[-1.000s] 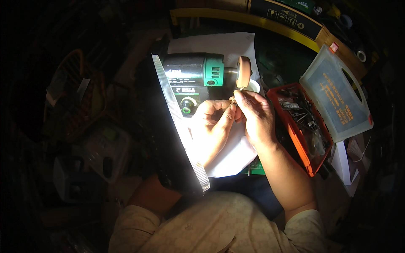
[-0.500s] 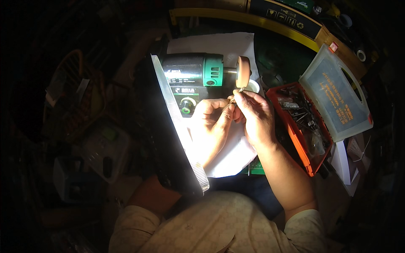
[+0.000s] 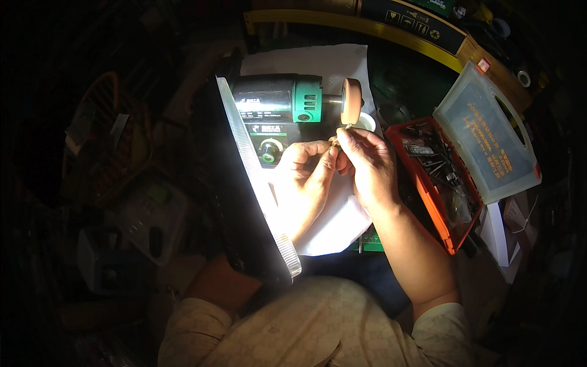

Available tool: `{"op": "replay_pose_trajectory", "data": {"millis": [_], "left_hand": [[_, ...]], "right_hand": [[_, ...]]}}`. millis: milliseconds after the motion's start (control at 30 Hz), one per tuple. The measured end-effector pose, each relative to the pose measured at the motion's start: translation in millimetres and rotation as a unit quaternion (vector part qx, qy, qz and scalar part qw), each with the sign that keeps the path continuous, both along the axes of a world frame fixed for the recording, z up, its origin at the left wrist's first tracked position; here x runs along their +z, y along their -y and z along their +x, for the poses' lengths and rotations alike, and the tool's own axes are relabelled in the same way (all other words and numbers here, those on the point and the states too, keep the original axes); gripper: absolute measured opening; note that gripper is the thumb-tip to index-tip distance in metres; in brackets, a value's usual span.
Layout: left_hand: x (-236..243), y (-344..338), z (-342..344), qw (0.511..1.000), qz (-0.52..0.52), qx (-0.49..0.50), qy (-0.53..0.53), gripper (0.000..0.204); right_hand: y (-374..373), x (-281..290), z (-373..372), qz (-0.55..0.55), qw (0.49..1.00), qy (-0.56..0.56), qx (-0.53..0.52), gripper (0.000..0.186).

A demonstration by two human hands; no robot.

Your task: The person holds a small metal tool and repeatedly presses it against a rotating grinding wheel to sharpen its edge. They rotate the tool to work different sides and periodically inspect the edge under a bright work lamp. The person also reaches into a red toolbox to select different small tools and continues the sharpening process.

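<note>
The left hand (image 3: 304,178) and right hand (image 3: 374,171) meet, and the fingers (image 3: 312,149) of both are pinched closed on a small piece (image 3: 334,140). Its brassy part shows between the left thumb and forefinger, and a thin metallic tip pokes out above the right thumb; whether it is all one part I cannot tell. Right above the fingers stands the wheel (image 3: 351,104), tan-rimmed, with the tip at its lower edge; whether they touch is too small to tell.

Just beside the wheel, above the right fingers, is a white cup (image 3: 365,122), partly hidden. Above and left of the fingers lies the grinder (image 3: 269,98), black with a green end, its shaft running to the wheel. Its knob (image 3: 269,150) is left of the left fingers. White paper (image 3: 333,223) spreads beneath the hands, with a green mat (image 3: 373,243) showing past its lower edge.

Farther left, a lit lamp (image 3: 257,177) slants past the left hand. To the right of the right fingers, an orange case (image 3: 435,214) sits open, full of small metal parts, its clear lid (image 3: 489,144) tilted back. Well beyond the fingers, at the top, run a yellow bar (image 3: 306,18) and a dark carton (image 3: 413,27).
</note>
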State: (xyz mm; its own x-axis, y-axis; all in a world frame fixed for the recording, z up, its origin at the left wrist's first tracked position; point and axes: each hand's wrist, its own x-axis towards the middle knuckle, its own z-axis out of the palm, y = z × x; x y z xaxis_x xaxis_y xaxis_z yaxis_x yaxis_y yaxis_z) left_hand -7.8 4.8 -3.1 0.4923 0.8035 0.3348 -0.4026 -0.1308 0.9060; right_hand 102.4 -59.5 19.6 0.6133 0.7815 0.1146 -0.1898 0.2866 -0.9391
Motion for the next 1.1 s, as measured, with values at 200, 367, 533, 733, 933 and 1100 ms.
{"op": "replay_pose_trajectory", "data": {"millis": [200,367,533,733,933,1100], "left_hand": [[-0.9,-0.9,-0.7,1.0,0.008,0.014,-0.022,0.007],[2.1,-0.4,-1.8,1.0,-0.021,-0.019,0.013,0.007],[1.3,0.0,-1.8,0.999,-0.009,0.011,-0.032,0.008],[0.0,-0.6,-0.9,0.999,-0.007,0.019,-0.033,0.01],[2.8,0.4,-2.2,1.0,-0.013,0.002,-0.015,0.009],[2.1,1.5,-0.5,1.0,-0.015,0.0,0.004,0.01]], "right_hand": [[0.0,0.6,-0.3,0.001,1.0,-0.003,0.001,0.022],[-0.4,1.0,-0.7,0.002,1.0,-0.001,-0.002,0.021],[0.6,1.0,-0.4,-0.001,1.0,-0.001,0.002,0.022],[1.2,1.2,-0.9,-0.004,1.0,-0.003,0.0,0.022],[1.1,1.2,-0.8,-0.006,1.0,-0.008,0.0,0.022],[3.2,-0.3,0.2,-0.004,1.0,-0.014,0.008,0.021]]}}
